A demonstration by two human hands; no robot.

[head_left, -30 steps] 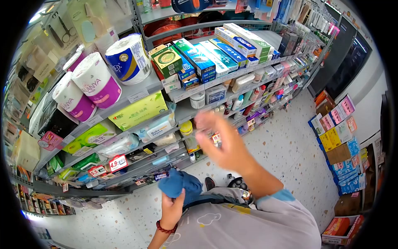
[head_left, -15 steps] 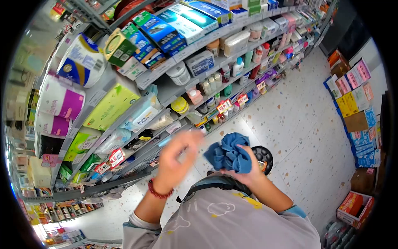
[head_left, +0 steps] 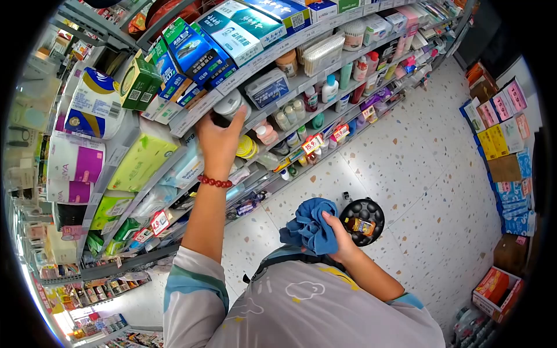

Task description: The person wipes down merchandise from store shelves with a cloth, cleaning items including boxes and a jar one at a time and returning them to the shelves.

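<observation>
My left hand (head_left: 220,142), with a red bead bracelet at the wrist, reaches up to the shelf. Its thumb and fingers are around a white lidded jar (head_left: 231,105), partly covering it. In front of my body, my right hand (head_left: 342,239) grips a crumpled blue cloth (head_left: 311,225), the thumb pressed on its side. Close to the jar are a dark blue and white pack (head_left: 267,88) and a pink-capped bottle (head_left: 266,133).
Stocked shelves (head_left: 307,81) run diagonally along the left and top. A round black stool (head_left: 376,210) with a small package on it stands on the speckled floor (head_left: 418,191). Boxes and cartons (head_left: 497,284) line the right side.
My left hand has moved from in front of my body up and left to the jar on the shelf. The right hand still holds the cloth, slightly lower.
</observation>
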